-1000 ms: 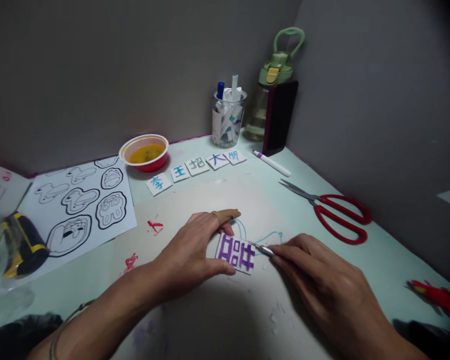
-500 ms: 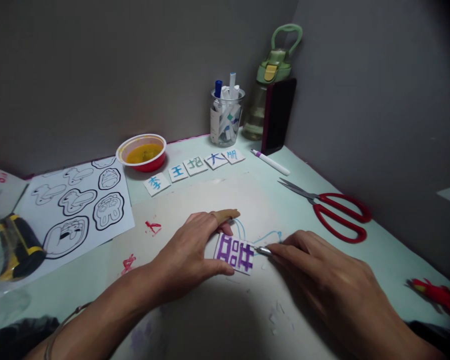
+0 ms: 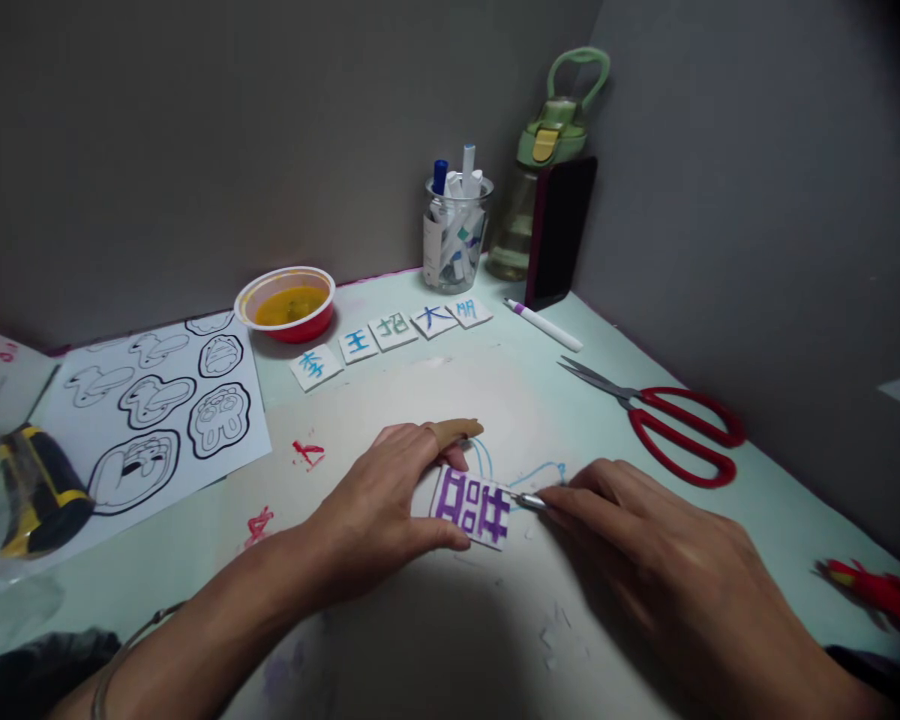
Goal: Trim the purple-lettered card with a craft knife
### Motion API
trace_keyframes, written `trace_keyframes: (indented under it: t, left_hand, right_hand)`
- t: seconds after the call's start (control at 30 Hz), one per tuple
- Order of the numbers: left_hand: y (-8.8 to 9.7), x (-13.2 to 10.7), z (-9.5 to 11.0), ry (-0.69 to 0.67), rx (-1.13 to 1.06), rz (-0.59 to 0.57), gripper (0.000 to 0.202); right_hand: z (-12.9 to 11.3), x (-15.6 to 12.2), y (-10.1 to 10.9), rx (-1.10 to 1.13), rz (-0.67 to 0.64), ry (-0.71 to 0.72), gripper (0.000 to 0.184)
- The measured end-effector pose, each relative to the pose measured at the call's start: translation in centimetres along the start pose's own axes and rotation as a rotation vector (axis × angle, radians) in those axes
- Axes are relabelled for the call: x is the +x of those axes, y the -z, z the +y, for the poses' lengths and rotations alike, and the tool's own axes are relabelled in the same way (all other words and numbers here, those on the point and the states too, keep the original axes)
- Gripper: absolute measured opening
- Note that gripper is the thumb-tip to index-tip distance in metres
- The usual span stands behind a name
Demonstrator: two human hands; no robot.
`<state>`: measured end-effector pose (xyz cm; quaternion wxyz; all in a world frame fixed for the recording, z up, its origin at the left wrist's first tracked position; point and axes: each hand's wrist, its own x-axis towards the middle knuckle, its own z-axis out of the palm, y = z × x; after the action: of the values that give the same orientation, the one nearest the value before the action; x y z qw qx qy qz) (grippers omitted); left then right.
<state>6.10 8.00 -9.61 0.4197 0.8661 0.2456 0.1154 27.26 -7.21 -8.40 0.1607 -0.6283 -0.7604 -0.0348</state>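
My left hand [image 3: 379,490] grips a small white tile [image 3: 487,537] between thumb and fingers, pressing it on the pale work surface. Bold purple character strokes cover the tile's face. In my right hand [image 3: 660,560] is a slim silver craft knife [image 3: 531,501], held like a pen. Its tip meets the tile's right edge, near the upper corner; the rest of the handle is hidden by my fingers. White shavings [image 3: 555,635] lie in front of the tile. Behind it, light blue lines are drawn on the surface.
A row of lettered tiles [image 3: 394,330] lies farther back, near a bowl of orange liquid [image 3: 259,330] and a cup of markers [image 3: 457,235]. Red-handled scissors [image 3: 634,400] and a purple-banded marker [image 3: 547,327] are at right. Printed drawings [image 3: 157,400] lie left; a bottle [image 3: 511,230] stands behind a phone [image 3: 564,235].
The whole view has shifted very slightly. My hands, the tile and the knife keep nearly the same position relative to each other.
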Motion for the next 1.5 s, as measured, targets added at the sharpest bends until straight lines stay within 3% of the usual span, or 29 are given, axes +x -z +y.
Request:
trace_keyframes:
  t: [0.37, 0.63, 0.8, 0.93, 1.1, 1.33, 1.5]
  left_hand:
    - [0.1, -0.2, 0.1, 0.019, -0.012, 0.0, 0.074]
    - [-0.1, -0.3, 0.0, 0.002, -0.016, 0.023, 0.076]
    - [-0.1, -0.2, 0.0, -0.012, -0.019, 0.024, 0.076]
    - [0.1, -0.2, 0.2, 0.012, -0.023, -0.004, 0.077]
    - [0.2, -0.2, 0.4, 0.019, -0.04, -0.013, 0.078]
    - [0.3, -0.1, 0.3, 0.026, -0.063, -0.008, 0.078]
    - [0.4, -0.3, 0.4, 0.109, -0.167, -0.006, 0.081]
  right_hand:
    - [-1.3, -0.3, 0.2, -0.126, -0.058, 0.036, 0.032]
    - [-2.0, -0.6, -0.4, -0.23, -0.005, 0.046, 0.032]
    - [-0.9, -0.2, -0.8, -0.32, 0.058, -0.018, 0.03]
    - [-0.2, -0.1, -1.4, -0.245, 0.093, -0.13, 0.021]
    - [-0.5, -0.3, -1.4, -0.044, 0.11, -0.111, 0.019]
    - [-0.2, -0.5, -1.5, -0.048, 0.094, -0.124, 0.019]
    - [0.0, -0.3, -1.4, -0.033, 0.097, -0.173, 0.021]
